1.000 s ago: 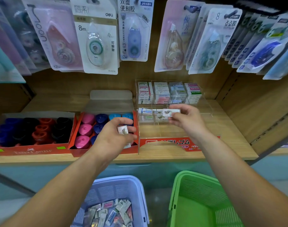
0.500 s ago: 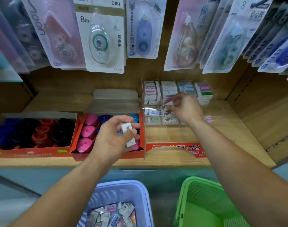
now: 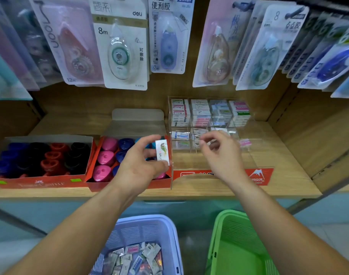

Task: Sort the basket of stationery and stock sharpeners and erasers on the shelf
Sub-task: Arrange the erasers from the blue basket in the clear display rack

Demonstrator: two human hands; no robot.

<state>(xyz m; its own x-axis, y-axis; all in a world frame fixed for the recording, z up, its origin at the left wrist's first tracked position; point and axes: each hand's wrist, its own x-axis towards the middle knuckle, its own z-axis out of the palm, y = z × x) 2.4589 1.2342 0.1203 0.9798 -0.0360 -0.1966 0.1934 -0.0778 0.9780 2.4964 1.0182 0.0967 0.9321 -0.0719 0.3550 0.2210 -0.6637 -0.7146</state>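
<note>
Here L hand [image 3: 137,165] pinches eraser [image 3: 162,152]; R hand [image 3: 222,155] empty, loosely curled, just beside.

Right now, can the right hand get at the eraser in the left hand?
Probably yes: the right hand looks empty and hovers beside the eraser, which the left hand holds, nothing between them.

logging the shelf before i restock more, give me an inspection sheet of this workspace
surface: wooden shelf carrying the stock
job's things: eraser in left hand; clear organiser, back compartments stacked; two red sharpener boxes; purple basket of wrapped erasers; green basket beside it
clutter: nothing seen
grippers: left hand pinches the eraser; right hand near organiser, loosely curled, empty
cables: nothing seen
surroundings: correction tape packs hanging above
</note>
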